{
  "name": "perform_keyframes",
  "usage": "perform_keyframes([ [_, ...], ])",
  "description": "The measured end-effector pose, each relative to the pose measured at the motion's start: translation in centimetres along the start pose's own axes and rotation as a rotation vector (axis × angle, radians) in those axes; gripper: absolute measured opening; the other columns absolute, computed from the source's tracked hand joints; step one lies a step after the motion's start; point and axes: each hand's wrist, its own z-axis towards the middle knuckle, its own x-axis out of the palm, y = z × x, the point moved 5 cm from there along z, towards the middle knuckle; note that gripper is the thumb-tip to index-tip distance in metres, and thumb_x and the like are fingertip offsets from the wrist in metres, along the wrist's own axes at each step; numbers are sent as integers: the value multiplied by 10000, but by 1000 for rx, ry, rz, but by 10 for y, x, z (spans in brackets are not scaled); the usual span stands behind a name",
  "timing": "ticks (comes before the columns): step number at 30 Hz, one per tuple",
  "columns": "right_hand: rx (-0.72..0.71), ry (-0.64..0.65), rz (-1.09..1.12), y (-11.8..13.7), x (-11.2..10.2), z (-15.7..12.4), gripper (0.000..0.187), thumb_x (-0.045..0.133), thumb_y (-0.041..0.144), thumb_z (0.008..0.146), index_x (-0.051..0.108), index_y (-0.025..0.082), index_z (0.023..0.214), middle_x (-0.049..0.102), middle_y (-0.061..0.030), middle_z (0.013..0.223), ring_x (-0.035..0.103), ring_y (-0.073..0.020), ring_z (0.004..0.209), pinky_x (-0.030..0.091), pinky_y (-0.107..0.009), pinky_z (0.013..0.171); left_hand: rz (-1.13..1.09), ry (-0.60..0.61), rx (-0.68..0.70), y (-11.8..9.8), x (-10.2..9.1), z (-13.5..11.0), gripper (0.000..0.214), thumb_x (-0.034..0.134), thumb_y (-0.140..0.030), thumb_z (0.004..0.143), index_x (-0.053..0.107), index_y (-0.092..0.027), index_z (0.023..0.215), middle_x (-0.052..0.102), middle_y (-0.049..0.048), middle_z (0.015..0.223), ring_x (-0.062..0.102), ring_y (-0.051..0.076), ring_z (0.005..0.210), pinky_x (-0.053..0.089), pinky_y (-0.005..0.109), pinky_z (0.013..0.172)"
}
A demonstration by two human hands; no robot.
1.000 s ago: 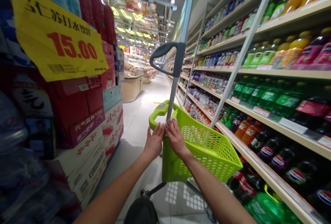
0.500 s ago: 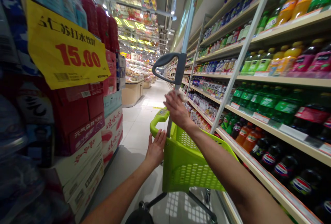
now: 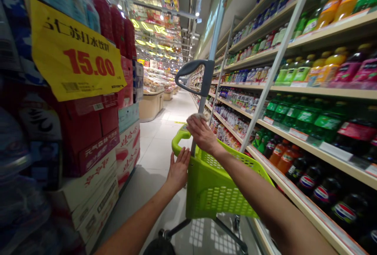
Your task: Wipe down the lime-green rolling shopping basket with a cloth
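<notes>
A lime-green shopping basket [image 3: 218, 192] on a wheeled frame stands in the aisle in front of me. A metal pole [image 3: 202, 105] rises from its near edge to a grey handle [image 3: 194, 75]. My right hand [image 3: 202, 133] is wrapped round the pole, with a bit of pale cloth under the fingers. My left hand [image 3: 178, 168] lies flat with fingers stretched out against the basket's near left corner, just below the green carry handle [image 3: 178, 141].
Stacked red and white drink cartons [image 3: 97, 160] with a yellow 15.00 price sign [image 3: 73, 56] line the left. Shelves of bottled drinks [image 3: 309, 113] run along the right. The tiled aisle floor [image 3: 165, 129] stretches ahead to a wooden display counter [image 3: 150, 103].
My right hand left the basket rim, rose up the pole, and has now slid a little lower on it. My left hand has stayed on the basket corner.
</notes>
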Motion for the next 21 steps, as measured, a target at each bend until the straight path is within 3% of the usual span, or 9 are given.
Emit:
perform_keyframes([
  [3,-148,123,80,25,14,-25,305,394,125,852,520,128,1130,472,-95,1283,196,-187,1309,252,-414,1069,-9,12,-18,0,0,1,665,360,-68,660,308,-113,1321,314,79,1386,217,222,1303,141,517,1040],
  [5,-149,134,80,22,12,-23,314,386,124,855,515,139,1141,464,-84,1292,197,-185,1308,243,-402,1074,-11,10,-17,0,-1,1,666,370,-69,653,318,-108,1317,323,86,1381,220,229,1301,139,515,1041],
  [9,70,-60,-53,-15,-11,9,350,329,122,878,486,157,1189,411,-96,1332,77,-190,1327,135,-438,1085,-8,-4,-8,-2,-2,1,672,378,-69,651,315,-111,1319,295,83,1394,213,232,1304,136,503,1044],
  [12,89,-130,-71,-17,-13,10,332,323,134,885,525,153,1148,450,-103,1300,54,-173,1329,141,-415,1087,-15,-2,-15,-2,-2,1,673,376,-70,655,307,-111,1323,287,78,1398,209,226,1305,123,499,1047],
  [18,-71,96,59,29,10,-43,334,392,106,851,513,129,1161,472,-108,1280,150,-205,1321,272,-445,1046,21,17,-20,-2,0,1,668,376,-78,653,311,-106,1318,321,95,1383,207,227,1306,129,498,1047],
  [21,-33,80,49,17,3,-34,357,401,91,842,502,144,1180,445,-104,1304,143,-199,1323,268,-437,1054,32,10,-20,-3,1,1,669,374,-76,651,310,-105,1317,298,87,1395,192,222,1311,135,498,1046],
])
